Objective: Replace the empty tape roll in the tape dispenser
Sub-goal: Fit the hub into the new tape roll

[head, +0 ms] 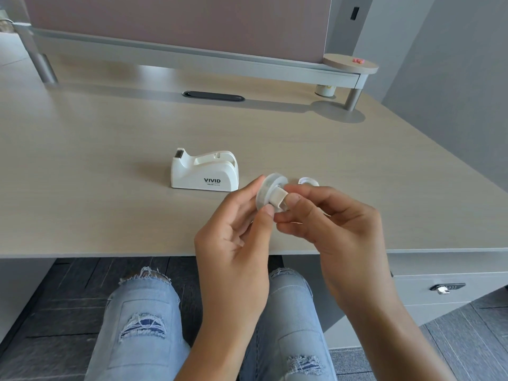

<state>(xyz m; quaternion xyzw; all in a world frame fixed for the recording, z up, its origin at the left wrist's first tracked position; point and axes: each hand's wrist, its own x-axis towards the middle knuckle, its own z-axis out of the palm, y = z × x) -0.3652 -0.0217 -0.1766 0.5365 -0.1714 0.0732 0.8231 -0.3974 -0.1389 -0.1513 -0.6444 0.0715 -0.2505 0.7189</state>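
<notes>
— What are the hands doing?

— Both are raised over the near edge of the desk [82,149], close together. The left hand [233,237] pinches a clear tape roll [268,188] by its rim, thumb on the near side and fingers behind it. The right hand [330,224] has its thumb and curled fingers closed on a small white spindle [280,199] that sits in the roll's centre hole.

— Is the spindle all the way in?

— Part of it sticks out toward the right hand; how deep the rest goes I cannot tell (the fingers cover that end).

— Where is the dispenser?

— The white tape dispenser [204,171] stands on the desk beyond the left hand and a little to its left, apart from both hands. Its cradle is open at the top with nothing in it, and the cutter end points away to the left. "VIVID" is printed on its side.

— Anything else close by?

— A second ring [308,182], thin and clear, lies flat on the desk just beyond the right hand's knuckles, partly hidden by them. It looks like a bare core, though I cannot be sure.

— And below the hands?

— The person's knees in ripped light-blue jeans [143,312], under the desk edge.
</notes>
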